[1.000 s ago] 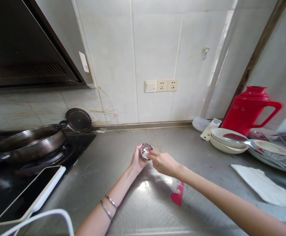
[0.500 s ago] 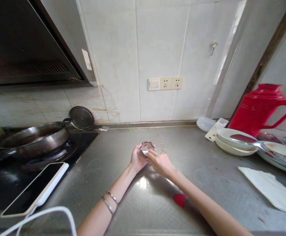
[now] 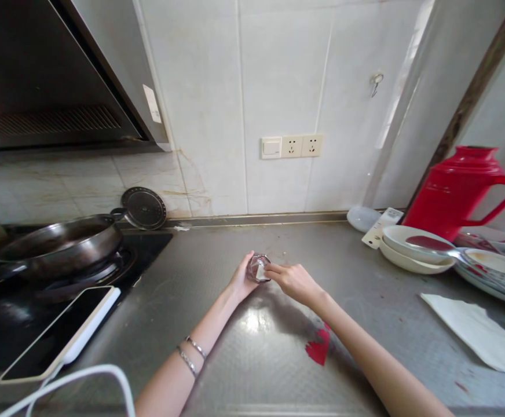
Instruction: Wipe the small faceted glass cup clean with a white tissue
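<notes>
My left hand point(image 3: 242, 282) is wrapped round the side of a small clear glass bowl point(image 3: 252, 269) above the steel counter. Its opening faces up toward me. The fingers of my right hand point(image 3: 291, 281) pinch a small white piece point(image 3: 260, 270), perhaps paper or tissue, at the inside of the bowl near its right rim. Part of that piece is hidden by my fingertips. A red patch point(image 3: 319, 346) shows on the counter beside my right forearm.
On the left are a pan point(image 3: 61, 246) on the black stove point(image 3: 4, 341), a phone point(image 3: 61, 336) and a white cable point(image 3: 105, 369). Stacked bowls point(image 3: 413, 260), a red thermos point(image 3: 461, 191) and a white cloth or paper point(image 3: 474, 333) lie to the right.
My right hand has shifted slightly right, and more of the white piece shows inside the bowl. More of the red patch is visible beside my forearm.
</notes>
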`<state>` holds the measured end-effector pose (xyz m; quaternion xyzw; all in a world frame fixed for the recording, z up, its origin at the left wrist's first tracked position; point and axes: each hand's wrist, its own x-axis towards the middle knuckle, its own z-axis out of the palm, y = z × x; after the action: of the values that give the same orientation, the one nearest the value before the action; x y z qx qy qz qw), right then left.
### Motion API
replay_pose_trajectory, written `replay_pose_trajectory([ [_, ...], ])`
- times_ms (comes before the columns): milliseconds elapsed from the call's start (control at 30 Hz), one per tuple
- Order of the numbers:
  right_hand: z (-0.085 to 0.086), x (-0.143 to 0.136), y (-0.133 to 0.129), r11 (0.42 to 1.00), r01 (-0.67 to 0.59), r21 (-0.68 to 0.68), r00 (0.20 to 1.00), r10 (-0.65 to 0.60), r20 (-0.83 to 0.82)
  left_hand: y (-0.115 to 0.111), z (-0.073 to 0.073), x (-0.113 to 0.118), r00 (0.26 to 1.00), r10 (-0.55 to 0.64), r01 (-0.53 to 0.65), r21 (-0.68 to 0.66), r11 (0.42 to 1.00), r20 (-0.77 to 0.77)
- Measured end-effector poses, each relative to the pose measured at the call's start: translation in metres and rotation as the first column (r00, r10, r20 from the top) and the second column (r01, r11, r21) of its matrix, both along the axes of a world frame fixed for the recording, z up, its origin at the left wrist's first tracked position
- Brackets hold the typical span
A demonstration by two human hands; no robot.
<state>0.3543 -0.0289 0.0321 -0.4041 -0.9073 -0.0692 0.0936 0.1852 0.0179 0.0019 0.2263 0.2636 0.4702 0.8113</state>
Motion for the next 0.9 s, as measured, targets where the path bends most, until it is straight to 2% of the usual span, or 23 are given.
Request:
replay_pose_trajectory([
  [100,-0.007,-0.01,-0.006,0.994,0.089,-0.067,0.985,-0.097,-0.144,-0.004,0.002,0.005,0.997,0.069,-0.07,0.042,0.997,0.024],
  [200,-0.015,-0.025,-0.012,0.989,0.057,-0.137,0.914,-0.106,-0.391,-0.009,0.003,0.007,0.99,0.135,-0.138,0.098,0.986,0.033],
  [300,-0.022,-0.041,-0.016,0.979,-0.012,-0.204,0.74,-0.129,-0.66,-0.014,0.004,0.01,0.98,0.194,-0.198,0.134,0.971,0.041],
  [400,-0.031,-0.052,-0.018,0.958,-0.07,-0.278,0.53,-0.2,-0.824,-0.018,0.003,0.014,0.977,0.205,-0.211,0.142,0.967,0.061],
  [467,-0.038,-0.056,-0.017,0.964,-0.067,-0.259,0.457,-0.201,-0.866,-0.02,0.001,0.017,0.979,0.188,-0.198,0.141,0.97,0.076],
  [500,-0.041,-0.056,-0.017,0.974,-0.04,-0.224,0.452,-0.182,-0.873,-0.022,0.0,0.018,0.981,0.175,-0.185,0.142,0.972,0.082],
  [533,-0.044,-0.056,-0.016,0.984,-0.003,-0.178,0.469,-0.156,-0.869,-0.023,-0.001,0.019,0.983,0.161,-0.172,0.144,0.974,0.086],
  [600,-0.046,-0.052,-0.014,0.994,0.069,-0.087,0.551,-0.111,-0.827,-0.025,0.0,0.019,0.986,0.136,-0.15,0.15,0.977,0.1],
  [733,-0.034,-0.036,-0.012,0.989,0.147,0.009,0.789,-0.112,-0.604,-0.026,0.008,0.014,0.985,0.06,-0.09,0.18,0.979,0.163],
  [833,-0.014,-0.02,-0.012,0.99,0.106,0.088,0.943,-0.072,-0.325,-0.021,0.014,0.007,0.984,-0.011,-0.021,0.174,0.985,0.178],
  [900,-0.002,-0.009,-0.011,0.992,0.02,0.126,0.987,0.001,-0.161,-0.017,0.016,0.002,0.99,-0.045,0.03,0.111,0.993,0.13],
])
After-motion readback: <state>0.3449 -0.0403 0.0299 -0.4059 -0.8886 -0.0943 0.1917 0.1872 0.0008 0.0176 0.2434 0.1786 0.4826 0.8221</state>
